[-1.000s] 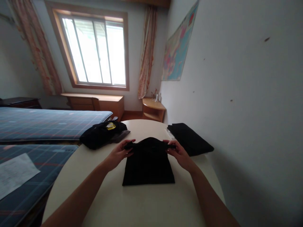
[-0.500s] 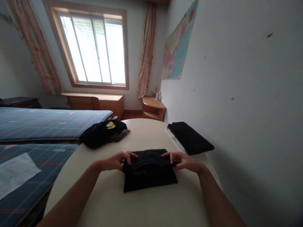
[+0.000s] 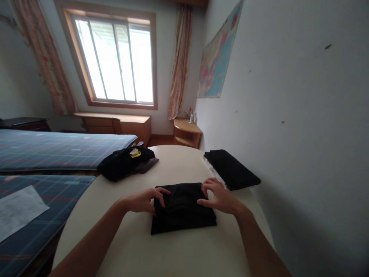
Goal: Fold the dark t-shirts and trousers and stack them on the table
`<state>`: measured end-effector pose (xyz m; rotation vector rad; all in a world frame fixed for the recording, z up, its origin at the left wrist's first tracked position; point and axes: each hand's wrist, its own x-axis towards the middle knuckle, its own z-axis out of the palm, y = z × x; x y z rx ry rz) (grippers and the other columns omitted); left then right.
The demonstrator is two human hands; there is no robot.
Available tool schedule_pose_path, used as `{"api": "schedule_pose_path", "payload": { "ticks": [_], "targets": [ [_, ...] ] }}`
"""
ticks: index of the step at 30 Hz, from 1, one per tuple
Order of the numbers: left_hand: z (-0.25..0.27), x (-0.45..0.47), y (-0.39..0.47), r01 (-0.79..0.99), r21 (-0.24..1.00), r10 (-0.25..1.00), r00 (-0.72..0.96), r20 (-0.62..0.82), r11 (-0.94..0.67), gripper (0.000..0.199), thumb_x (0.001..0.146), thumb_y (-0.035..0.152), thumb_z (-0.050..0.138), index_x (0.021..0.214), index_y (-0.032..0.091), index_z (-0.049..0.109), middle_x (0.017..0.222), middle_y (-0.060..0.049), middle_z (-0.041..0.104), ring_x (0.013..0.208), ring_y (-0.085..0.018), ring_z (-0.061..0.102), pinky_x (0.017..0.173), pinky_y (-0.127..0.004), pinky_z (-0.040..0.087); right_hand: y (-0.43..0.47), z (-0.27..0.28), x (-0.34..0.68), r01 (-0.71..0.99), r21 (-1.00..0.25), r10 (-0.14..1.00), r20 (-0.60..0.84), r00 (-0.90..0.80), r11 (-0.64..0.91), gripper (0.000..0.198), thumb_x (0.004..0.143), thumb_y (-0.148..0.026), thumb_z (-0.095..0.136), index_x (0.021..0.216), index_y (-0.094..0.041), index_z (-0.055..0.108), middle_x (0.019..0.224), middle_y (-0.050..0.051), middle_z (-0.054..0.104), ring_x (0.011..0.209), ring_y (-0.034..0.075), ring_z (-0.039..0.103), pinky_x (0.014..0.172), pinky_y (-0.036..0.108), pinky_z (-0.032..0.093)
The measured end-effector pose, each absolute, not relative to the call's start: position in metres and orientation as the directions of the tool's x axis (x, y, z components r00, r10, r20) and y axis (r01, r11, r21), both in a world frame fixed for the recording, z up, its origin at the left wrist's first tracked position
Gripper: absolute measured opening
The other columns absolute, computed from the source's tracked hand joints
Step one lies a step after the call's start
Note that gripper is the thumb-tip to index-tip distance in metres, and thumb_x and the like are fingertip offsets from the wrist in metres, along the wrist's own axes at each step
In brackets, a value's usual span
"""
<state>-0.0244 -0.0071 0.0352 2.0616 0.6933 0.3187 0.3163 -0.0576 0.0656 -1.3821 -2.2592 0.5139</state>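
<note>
A folded black cloth, perhaps a garment, lies flat on the pale round-ended table in front of me. At its left edge rests my left hand, fingers apart, with the fingertips on the fabric. My right hand is over the right edge, its thumb and fingers spread above or lightly on the cloth. Neither hand grips the fabric. Its exact kind cannot be made out.
A bundled black cloth item with a yellow tag sits at the table's far left. Another folded black cloth on clear plastic lies at the right, by the wall. Left of the table stand plaid mattresses, one with a paper sheet.
The raised fold of the black cloth has come down toward me and lies flat. Both hands have let go of it; the right one has lifted and opened.
</note>
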Motion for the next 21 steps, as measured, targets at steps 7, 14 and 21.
{"api": "schedule_pose_path", "payload": {
  "ticks": [7,14,21],
  "targets": [
    [0.033,-0.019,-0.003,0.285,0.831,0.598,0.798,0.070,-0.478,0.024,0.074,0.028,0.077,0.094,0.020,0.069,0.137,-0.009,0.058,0.119,-0.026,0.058,0.102,-0.036,0.042,-0.080,0.046,0.227,0.665,-0.359,0.752,0.390,-0.531,0.655,0.077,0.059,-0.054,0.084,0.121,-0.020,0.052,0.125,0.012,0.056,0.121,0.032,0.047,0.107,0.047,0.032],
    [0.030,-0.027,0.002,0.283,0.858,0.650,0.756,0.076,-0.429,0.046,0.073,0.030,0.077,0.116,0.023,0.063,0.138,-0.008,0.053,0.116,-0.024,0.057,0.100,-0.035,0.044,-0.076,0.035,0.211,0.730,-0.377,0.818,0.335,-0.467,0.571,0.019,0.079,-0.014,0.061,0.097,-0.020,0.062,0.097,0.005,0.067,0.094,0.023,0.059,0.086,0.036,0.043],
    [0.014,-0.036,0.015,0.484,0.817,0.858,0.513,0.024,-0.313,0.051,0.074,0.039,0.070,0.121,0.022,0.060,0.105,-0.004,0.065,0.091,-0.019,0.061,0.075,-0.028,0.050,-0.072,0.036,0.217,0.648,-0.531,0.830,0.450,-0.330,0.546,0.025,0.080,-0.010,0.052,0.102,-0.020,0.057,0.100,0.005,0.066,0.090,0.019,0.062,0.083,0.031,0.046]
  ]
}}
